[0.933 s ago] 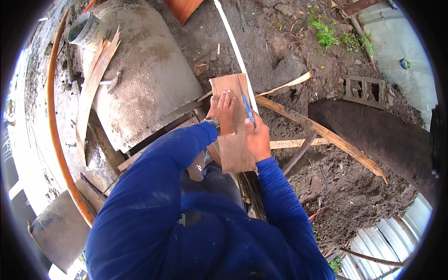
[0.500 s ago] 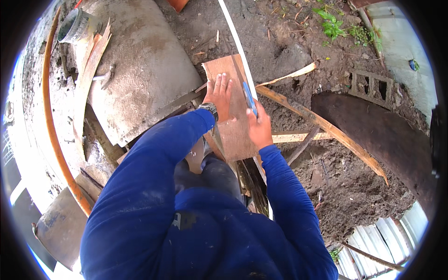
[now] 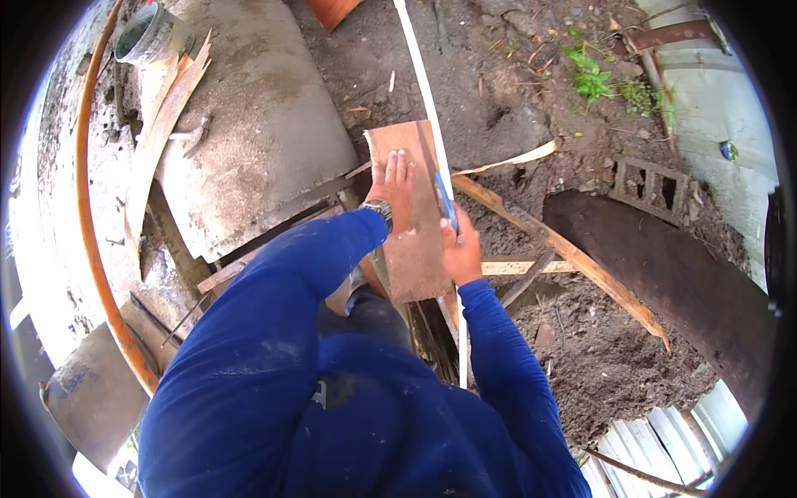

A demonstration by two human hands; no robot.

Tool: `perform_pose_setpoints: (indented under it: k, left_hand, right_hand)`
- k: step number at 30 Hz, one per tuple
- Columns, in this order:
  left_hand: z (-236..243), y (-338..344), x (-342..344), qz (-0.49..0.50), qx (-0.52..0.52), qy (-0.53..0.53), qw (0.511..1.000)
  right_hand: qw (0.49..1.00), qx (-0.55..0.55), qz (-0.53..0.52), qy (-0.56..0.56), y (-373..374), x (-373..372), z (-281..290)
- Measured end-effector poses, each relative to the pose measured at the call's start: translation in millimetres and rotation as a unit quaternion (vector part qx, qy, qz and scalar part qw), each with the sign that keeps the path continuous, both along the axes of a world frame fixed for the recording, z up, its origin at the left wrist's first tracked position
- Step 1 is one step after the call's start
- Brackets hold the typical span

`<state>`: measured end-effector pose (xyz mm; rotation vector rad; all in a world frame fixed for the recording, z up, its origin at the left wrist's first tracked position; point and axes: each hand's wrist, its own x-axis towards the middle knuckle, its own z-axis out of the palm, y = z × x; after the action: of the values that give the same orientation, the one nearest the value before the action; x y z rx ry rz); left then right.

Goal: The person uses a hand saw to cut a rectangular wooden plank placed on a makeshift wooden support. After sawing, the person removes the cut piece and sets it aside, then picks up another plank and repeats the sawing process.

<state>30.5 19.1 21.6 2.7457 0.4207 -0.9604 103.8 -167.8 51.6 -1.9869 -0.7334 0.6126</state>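
Note:
A rectangular brown wooden board [image 3: 413, 266] lies tilted slightly before me, above my knees. My left hand [image 3: 396, 189], with a watch at the wrist, presses flat on its upper left part, fingers stretched forward. On the board's right edge, my right hand [image 3: 462, 249] is closed around a blue-handled saw [image 3: 447, 203]. The handle points away from me. Its blade appears as a thin dark strip along the board's right side, hard to tell from the wood. A long white strip [image 3: 422, 79] runs from the far edge past the board's right side.
A concrete slab [image 3: 257, 116] lies at left with a hammer [image 3: 195, 134], split wood [image 3: 162, 141] and a bucket [image 3: 149, 37]. An orange hose [image 3: 85, 174] curves farther left. Right, a long timber [image 3: 573, 253] crosses the dirt near a hollow block [image 3: 652, 189] and dark sheet [image 3: 664, 266].
The whole view has shifted, so board and hands appear slightly lower and turned. Both hands keep nearly the same places on the board and saw.

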Motion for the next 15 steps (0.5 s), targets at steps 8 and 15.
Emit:
perform_pose_setpoints:
  k: [8, 15]
  left_hand:
    - [0.2, 4.4, 6.4, 0.002, 0.020, -0.002, 1.000]
    - [-7.4, 4.5, 6.3, 0.010, 0.007, -0.007, 1.000]
  right_hand:
    - [0.998, -0.058, 0.005, 0.033, -6.8, -0.6, 73.9]
    - [0.979, -0.114, -0.054, 0.163, -22.4, -9.2, 116.6]
